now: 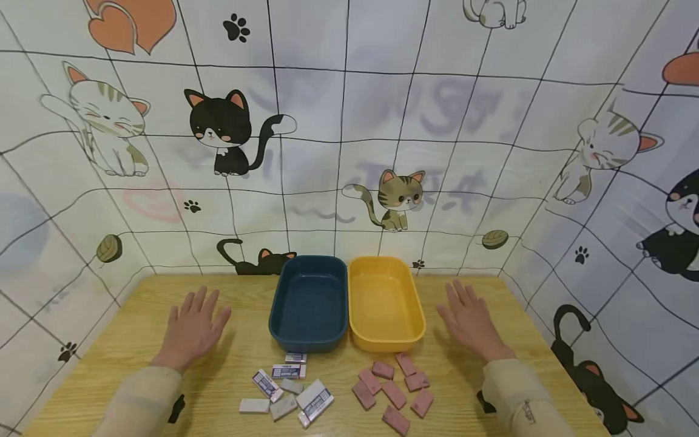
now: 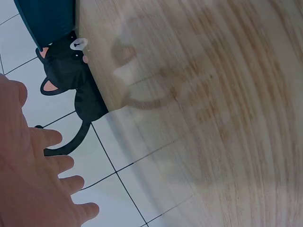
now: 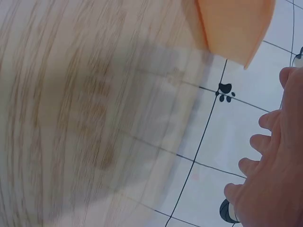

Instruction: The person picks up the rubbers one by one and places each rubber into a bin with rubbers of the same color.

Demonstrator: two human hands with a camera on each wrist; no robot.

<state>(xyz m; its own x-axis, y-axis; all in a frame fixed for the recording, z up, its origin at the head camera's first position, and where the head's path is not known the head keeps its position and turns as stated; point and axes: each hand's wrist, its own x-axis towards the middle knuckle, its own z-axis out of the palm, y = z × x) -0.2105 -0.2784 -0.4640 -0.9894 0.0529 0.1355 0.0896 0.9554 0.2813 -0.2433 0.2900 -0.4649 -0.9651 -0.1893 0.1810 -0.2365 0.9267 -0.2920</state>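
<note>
My left hand (image 1: 192,331) is held palm down over the left side of the table, fingers straight and spread, holding nothing. On the other side my right hand (image 1: 472,321) is likewise flat with fingers extended, to the right of the yellow bin (image 1: 386,340). A dark blue bin (image 1: 308,341) stands against the yellow one, between the two hands. In front of the blue bin lie several white erasers, some in printed sleeves, such as one sleeved eraser (image 1: 267,385). Several pink erasers (image 1: 394,394) are scattered in front of the yellow bin. Neither hand touches a bin or an eraser.
The wooden table (image 1: 136,328) meets a cat-printed wall covering (image 1: 311,164) right behind the bins. The same covering rises along the left and right sides. In the right wrist view the yellow bin's wall (image 3: 236,28) shows near the table's back edge.
</note>
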